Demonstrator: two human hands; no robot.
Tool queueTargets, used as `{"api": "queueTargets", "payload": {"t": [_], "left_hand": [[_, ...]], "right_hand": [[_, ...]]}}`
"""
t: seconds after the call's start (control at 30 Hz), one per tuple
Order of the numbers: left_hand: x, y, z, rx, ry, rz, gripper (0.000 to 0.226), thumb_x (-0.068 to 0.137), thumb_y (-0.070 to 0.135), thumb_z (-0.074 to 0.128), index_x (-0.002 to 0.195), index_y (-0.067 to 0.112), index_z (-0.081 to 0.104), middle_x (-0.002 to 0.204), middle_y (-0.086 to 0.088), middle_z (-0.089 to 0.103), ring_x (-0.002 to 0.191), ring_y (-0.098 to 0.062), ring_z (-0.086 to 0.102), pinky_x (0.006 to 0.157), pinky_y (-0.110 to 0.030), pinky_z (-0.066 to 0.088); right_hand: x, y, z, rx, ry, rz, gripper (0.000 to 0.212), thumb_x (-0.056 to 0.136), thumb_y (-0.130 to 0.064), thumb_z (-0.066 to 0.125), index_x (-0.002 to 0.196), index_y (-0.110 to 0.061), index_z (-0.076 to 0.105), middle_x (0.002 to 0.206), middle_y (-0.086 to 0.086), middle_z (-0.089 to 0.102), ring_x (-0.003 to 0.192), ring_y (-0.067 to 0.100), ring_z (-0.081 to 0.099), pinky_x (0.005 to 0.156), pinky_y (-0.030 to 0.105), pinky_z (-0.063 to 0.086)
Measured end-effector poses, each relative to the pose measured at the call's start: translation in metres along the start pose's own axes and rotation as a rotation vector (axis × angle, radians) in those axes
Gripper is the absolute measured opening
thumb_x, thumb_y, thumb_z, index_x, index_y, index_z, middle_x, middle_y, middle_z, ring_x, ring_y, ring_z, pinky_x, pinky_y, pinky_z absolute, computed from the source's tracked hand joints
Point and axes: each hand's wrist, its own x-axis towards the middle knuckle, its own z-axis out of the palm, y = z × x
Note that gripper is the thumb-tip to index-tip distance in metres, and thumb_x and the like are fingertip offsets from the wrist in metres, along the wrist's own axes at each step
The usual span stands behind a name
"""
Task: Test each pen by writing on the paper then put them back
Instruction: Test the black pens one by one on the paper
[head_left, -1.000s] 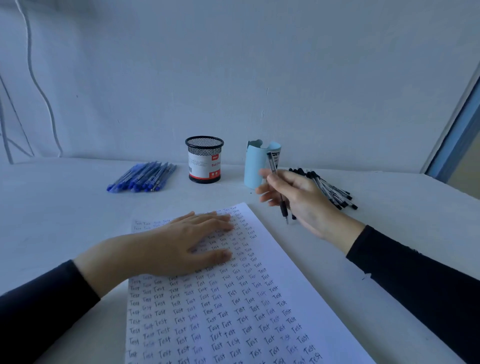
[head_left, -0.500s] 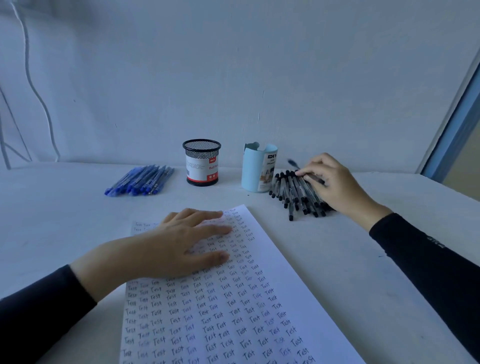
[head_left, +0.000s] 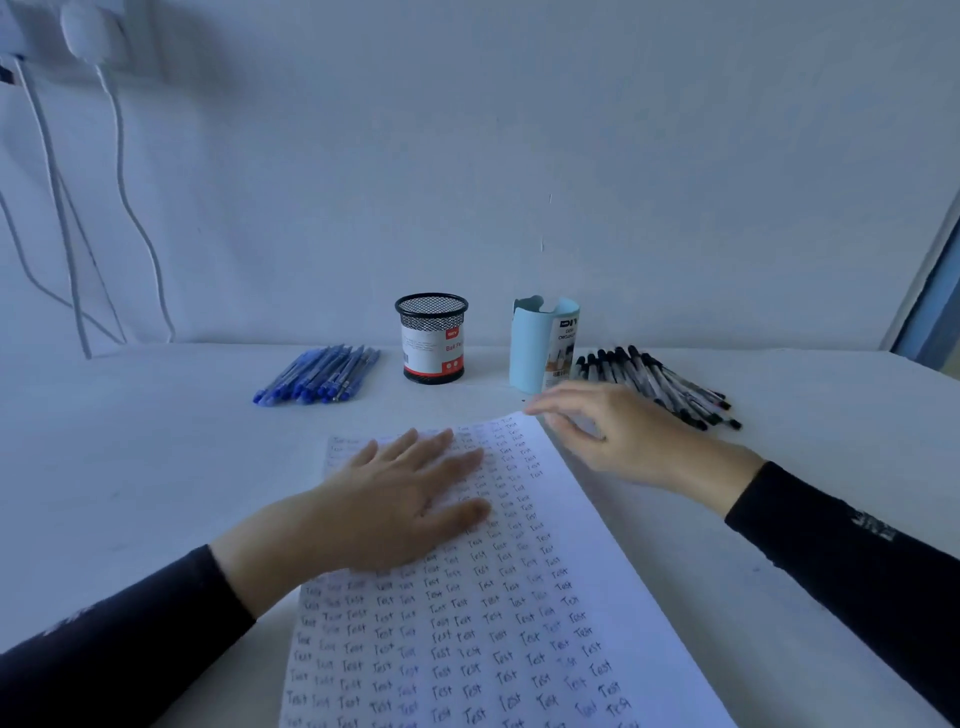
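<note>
Blue pens (head_left: 317, 376), black mesh cup (head_left: 431, 332), pale-blue card holder (head_left: 535, 345) and black pens (head_left: 670, 384) are set behind the scribbled white sheet (head_left: 493, 623), pressed by the flat-spread left hand (head_left: 400, 499); the right hand (head_left: 623, 436) is held empty, fingers parted.

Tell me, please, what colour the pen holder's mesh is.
Black, on the mesh pen holder; head view.

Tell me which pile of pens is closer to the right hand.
The black pens, lying right of the light blue holder, just beyond the right hand; the blue pens lie far left.
</note>
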Motion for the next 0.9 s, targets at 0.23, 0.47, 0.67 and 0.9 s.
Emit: {"api": "queueTargets", "payload": {"t": [0.23, 0.47, 0.67, 0.9], "left_hand": [[0.032, -0.013, 0.003, -0.091, 0.097, 0.071, 0.069, 0.088, 0.076, 0.016, 0.152, 0.048, 0.011, 0.16, 0.023, 0.003, 0.147, 0.001, -0.004, 0.122, -0.035, -0.003], [0.054, -0.016, -0.001, -0.101, 0.112, 0.084, 0.06, 0.095, 0.069, 0.021, 0.151, 0.049, 0.015, 0.16, 0.023, 0.007, 0.148, -0.001, 0.0, 0.122, -0.035, -0.002], [0.067, -0.018, -0.006, -0.105, 0.11, 0.092, 0.06, 0.095, 0.069, 0.021, 0.151, 0.049, 0.015, 0.16, 0.022, 0.007, 0.148, -0.002, 0.001, 0.122, -0.036, -0.002], [0.067, -0.019, -0.005, -0.102, 0.165, 0.065, 0.065, 0.092, 0.072, 0.024, 0.151, 0.045, 0.019, 0.161, 0.02, 0.011, 0.148, -0.002, 0.006, 0.121, -0.033, 0.0]], "right_hand": [[-0.003, -0.001, 0.021, -0.017, -0.228, 0.075, 0.04, 0.101, -0.044, 0.044, 0.14, -0.037, 0.05, 0.151, -0.017, 0.042, 0.137, -0.003, 0.037, 0.118, 0.03, 0.027], [0.003, 0.012, 0.022, -0.089, -0.15, 0.059, 0.035, 0.103, -0.027, 0.047, 0.136, -0.026, 0.057, 0.145, -0.01, 0.05, 0.133, 0.001, 0.044, 0.115, 0.021, 0.029], [0.045, 0.024, -0.004, 0.007, 0.434, 0.07, 0.041, 0.098, -0.005, 0.052, 0.137, -0.017, 0.055, 0.136, 0.008, 0.051, 0.122, 0.018, 0.052, 0.102, 0.03, 0.043], [0.067, 0.041, 0.002, 0.337, 0.343, 0.356, 0.018, 0.095, -0.033, 0.062, 0.108, -0.022, 0.057, 0.122, -0.001, 0.061, 0.118, 0.024, 0.058, 0.092, 0.034, 0.049]]}}
